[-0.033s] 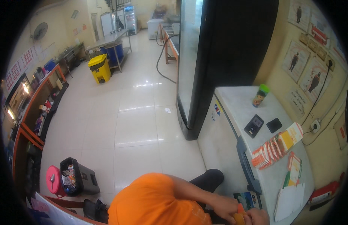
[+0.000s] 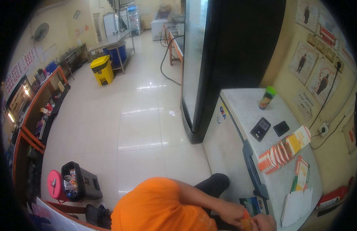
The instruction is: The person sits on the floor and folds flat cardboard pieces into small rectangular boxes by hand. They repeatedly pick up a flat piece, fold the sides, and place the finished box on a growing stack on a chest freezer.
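Observation:
At the lower edge, beside the front of the white chest freezer (image 2: 240, 134), my two hands are close together. My left hand (image 2: 231, 213) reaches in from an orange sleeve with its fingers closed on a small orange-and-tan piece (image 2: 245, 223), perhaps folded card. My right hand (image 2: 264, 222) grips the same piece from the other side, fingers bent; the picture's edge cuts off part of it. On the freezer top lie a row of nested orange-and-white paper cartons (image 2: 276, 157), a flat carton (image 2: 301, 173) and white card sheets (image 2: 297, 207).
A phone (image 2: 260, 129), a dark wallet-like item (image 2: 281, 128) and a green-topped cup (image 2: 267, 98) sit farther back on the freezer. A tall black display fridge (image 2: 240, 46) stands behind it. An open trash bin (image 2: 80, 181) and a yellow bin (image 2: 102, 70) are to the left.
The orange piece between my hands has shifted slightly, and my fingers have moved a little around it. Everything else stays in place.

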A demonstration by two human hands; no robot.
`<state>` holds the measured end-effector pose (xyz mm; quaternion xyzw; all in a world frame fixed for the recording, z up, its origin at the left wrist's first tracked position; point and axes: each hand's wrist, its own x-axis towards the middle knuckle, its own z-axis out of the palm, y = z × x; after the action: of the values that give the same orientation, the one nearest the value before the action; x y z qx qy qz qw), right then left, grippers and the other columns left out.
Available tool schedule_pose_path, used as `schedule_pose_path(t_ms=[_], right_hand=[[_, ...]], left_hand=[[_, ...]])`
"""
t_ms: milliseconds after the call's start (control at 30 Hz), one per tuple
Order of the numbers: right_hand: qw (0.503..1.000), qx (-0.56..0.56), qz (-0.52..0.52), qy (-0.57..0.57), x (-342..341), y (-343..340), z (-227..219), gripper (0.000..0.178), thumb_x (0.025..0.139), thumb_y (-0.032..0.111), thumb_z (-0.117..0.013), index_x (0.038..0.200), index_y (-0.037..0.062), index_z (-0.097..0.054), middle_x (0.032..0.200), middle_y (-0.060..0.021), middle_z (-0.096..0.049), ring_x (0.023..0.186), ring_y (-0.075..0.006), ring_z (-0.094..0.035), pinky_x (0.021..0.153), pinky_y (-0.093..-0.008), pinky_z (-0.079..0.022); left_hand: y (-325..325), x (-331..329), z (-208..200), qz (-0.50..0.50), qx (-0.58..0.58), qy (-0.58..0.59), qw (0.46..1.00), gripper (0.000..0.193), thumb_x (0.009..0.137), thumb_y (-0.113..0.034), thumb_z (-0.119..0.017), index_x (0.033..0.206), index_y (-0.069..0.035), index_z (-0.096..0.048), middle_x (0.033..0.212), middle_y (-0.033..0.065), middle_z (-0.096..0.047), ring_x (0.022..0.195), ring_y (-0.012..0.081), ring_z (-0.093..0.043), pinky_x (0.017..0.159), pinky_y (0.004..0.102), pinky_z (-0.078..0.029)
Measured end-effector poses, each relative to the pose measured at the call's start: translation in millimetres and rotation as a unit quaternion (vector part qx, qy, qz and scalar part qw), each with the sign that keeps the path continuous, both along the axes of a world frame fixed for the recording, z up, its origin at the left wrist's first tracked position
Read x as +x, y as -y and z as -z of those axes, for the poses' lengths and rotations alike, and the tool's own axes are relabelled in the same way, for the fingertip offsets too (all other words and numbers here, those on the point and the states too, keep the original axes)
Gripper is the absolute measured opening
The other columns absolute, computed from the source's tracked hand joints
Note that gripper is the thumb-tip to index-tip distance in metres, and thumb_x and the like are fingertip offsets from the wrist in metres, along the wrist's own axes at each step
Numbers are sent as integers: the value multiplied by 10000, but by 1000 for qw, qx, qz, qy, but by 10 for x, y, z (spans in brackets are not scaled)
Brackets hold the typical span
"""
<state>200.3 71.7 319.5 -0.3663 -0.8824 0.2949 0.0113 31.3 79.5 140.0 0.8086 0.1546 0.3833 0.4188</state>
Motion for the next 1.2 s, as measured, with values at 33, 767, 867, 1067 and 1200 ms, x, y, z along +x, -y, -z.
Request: schedule_pose_path(t_ms=[33,767,867,1067,1200], right_hand=[[1000,6,-3,-9,15,9,-5,233,980,216,-534,953,16,-651,927,-251,-637,908,-443,-591,792,-499,-453],[765,315,325,-458,-38,-41,2020,160,887,165,-612,911,48,-507,855,-118,-504,753,-294,-453,761,-417,-398],[830,261,270,-411,79,-12,1943,273,890,192,-612,1093,21,-552,945,-136,-519,840,-300,-468,813,-417,-389],[905,234,160,-318,31,-86,1420,499,910,293,-631,1317,22,-533,1116,-178,-555,1059,-352,-511,981,-462,-369],[856,297,260,-333,-36,-19,1615,503,891,216,-683,1329,21,-528,1226,-205,-554,1150,-386,-527,1023,-472,-384]], left_hand=[[-1,66,5,3,12,45,999,233,960,-208,-585,903,17,-589,862,233,-639,817,438,-610,735,507,-478],[-42,-124,-81,-144,-176,-96,969,433,885,-213,-712,1181,11,-489,1105,233,-567,1013,406,-575,863,437,-473],[-30,-109,-179,-140,-114,-57,982,392,924,-188,-672,1234,-15,-506,1151,225,-564,1042,419,-541,885,438,-454],[-118,-187,-166,-8,-167,-52,985,226,924,-92,-640,1138,-19,-637,978,156,-655,879,322,-648,769,384,-507],[-160,-234,-226,-75,-165,-56,982,125,918,-27,-630,1008,-14,-715,848,121,-668,727,238,-654,652,320,-506]])
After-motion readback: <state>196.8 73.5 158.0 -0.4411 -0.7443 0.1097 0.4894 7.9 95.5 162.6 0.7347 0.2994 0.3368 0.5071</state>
